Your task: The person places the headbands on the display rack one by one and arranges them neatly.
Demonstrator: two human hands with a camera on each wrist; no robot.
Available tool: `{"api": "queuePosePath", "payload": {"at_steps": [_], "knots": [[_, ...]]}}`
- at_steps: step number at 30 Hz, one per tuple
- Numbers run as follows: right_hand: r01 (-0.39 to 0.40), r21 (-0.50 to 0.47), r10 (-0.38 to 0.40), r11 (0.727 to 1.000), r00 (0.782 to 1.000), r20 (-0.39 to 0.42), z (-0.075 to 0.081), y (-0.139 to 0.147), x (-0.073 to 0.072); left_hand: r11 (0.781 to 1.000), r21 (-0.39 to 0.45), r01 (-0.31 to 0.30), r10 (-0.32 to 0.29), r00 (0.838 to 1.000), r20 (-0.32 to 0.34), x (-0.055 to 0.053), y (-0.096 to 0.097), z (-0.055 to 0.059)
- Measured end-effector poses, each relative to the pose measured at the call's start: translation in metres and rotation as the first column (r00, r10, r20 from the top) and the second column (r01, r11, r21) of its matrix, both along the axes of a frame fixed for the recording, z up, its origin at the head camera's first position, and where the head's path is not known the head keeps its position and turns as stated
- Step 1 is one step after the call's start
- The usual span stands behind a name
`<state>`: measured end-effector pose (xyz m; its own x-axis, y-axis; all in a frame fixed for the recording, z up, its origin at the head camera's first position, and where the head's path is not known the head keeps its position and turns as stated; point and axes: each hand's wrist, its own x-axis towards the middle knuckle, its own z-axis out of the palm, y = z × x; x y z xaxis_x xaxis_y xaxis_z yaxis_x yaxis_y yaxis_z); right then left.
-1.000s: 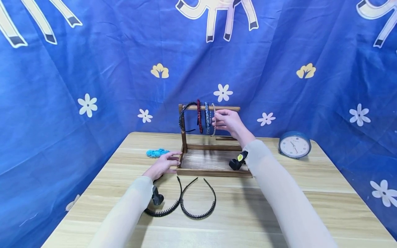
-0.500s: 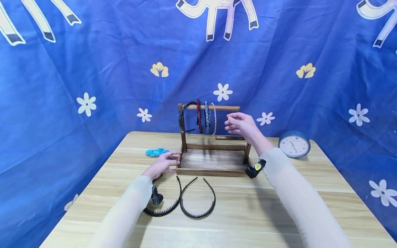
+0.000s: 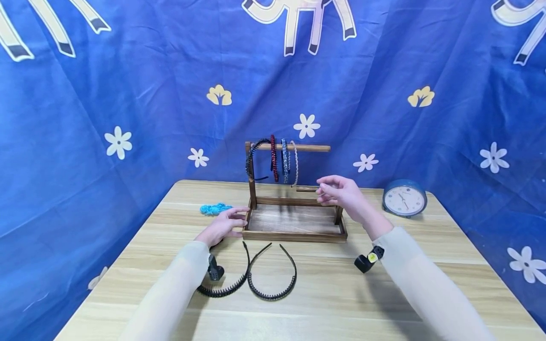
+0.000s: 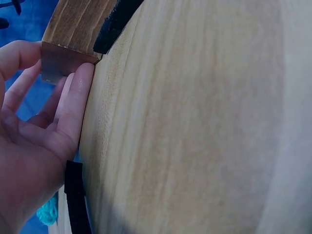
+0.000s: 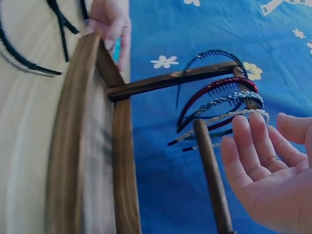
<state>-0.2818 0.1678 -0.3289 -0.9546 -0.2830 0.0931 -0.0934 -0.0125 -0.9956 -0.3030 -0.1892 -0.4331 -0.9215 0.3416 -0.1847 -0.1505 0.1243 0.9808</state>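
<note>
A wooden rack [image 3: 294, 237] with a tray base stands on the table. From its upper bar hang a black headband [image 3: 249, 163], a red headband [image 3: 274, 158], a blue glittery headband [image 3: 285, 161] and a pale braided headband [image 3: 296, 163]. My left hand [image 3: 223, 224] rests with its fingertips on the tray's left end; the left wrist view shows the fingers [image 4: 78, 97] against the wooden corner. My right hand [image 3: 341, 193] holds nothing, its fingers loosely bent, in front of the rack's lower bar [image 3: 306, 189]. Two black toothed headbands lie before the rack, the right one [image 3: 273, 297] fully visible.
A turquoise yarn-like bundle [image 3: 214, 209] lies left of the rack. On the right stands a round blue clock [image 3: 404, 199]. The left forearm partly covers the other loose black headband [image 3: 226, 291]. A blue patterned cloth [image 3: 149, 94] hangs behind the table.
My right hand has let go of the pale braided headband, which stays hanging on the upper bar. The hand has moved right and down. The left hand keeps its place.
</note>
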Motion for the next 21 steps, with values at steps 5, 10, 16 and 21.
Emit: {"api": "queuePosePath", "payload": {"at_steps": [5, 10, 16, 21], "knots": [[-0.044, 0.021, 0.044, 0.999, 0.999, -0.014, -0.011, 0.004, 0.014, 1.000, 0.003, -0.003, 0.003, 1.000, 0.005, -0.001, 0.000, -0.001], [-0.066, 0.046, 0.067, 0.997, 0.998, -0.010, -0.022, 0.007, 0.025, 1.000, 0.004, 0.003, -0.003, 1.000, 0.006, -0.001, 0.000, -0.001], [-0.122, 0.038, 0.121, 0.992, 0.993, 0.015, -0.037, 0.005, 0.039, 1.000, 0.004, 0.001, -0.001, 1.000, 0.005, -0.001, 0.000, 0.000], [-0.166, 0.031, 0.165, 0.986, 0.985, 0.043, -0.052, 0.001, 0.050, 1.000, 0.005, -0.017, 0.017, 1.000, 0.001, -0.006, -0.002, -0.008]]}}
